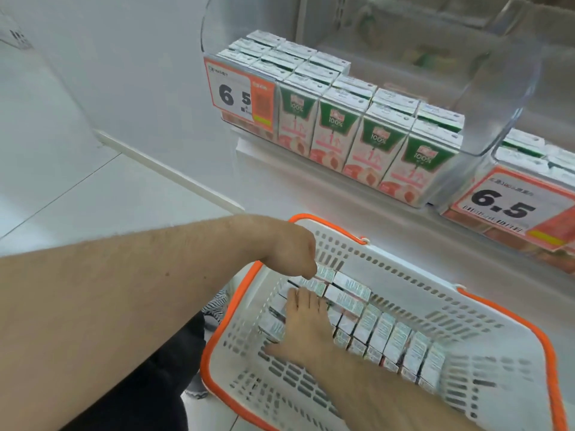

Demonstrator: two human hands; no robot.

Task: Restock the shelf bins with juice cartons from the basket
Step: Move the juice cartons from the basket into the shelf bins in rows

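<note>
A white plastic basket with an orange rim (pixel 404 276) stands below the shelf and holds several juice cartons (pixel 399 340) in rows. My left hand (pixel 291 251) bends down over the basket's far left corner, its fingers curled around a juice carton (pixel 325 273) at the end of a row. My right hand (pixel 306 326) lies flat on the cartons at the basket's left side, fingers straight. On the shelf above, a clear bin (pixel 497 98) holds several green, white and pink juice cartons (pixel 373 141) in rows, with room at its back right.
A second clear bin (pixel 525 150) with cartons sits at the right edge. Orange price tags reading 6.5 hang on the first bin (pixel 239 94) and the second (pixel 504 203). A white floor (pixel 77 181) stretches to the left. My dark trouser leg (pixel 140 384) is beside the basket.
</note>
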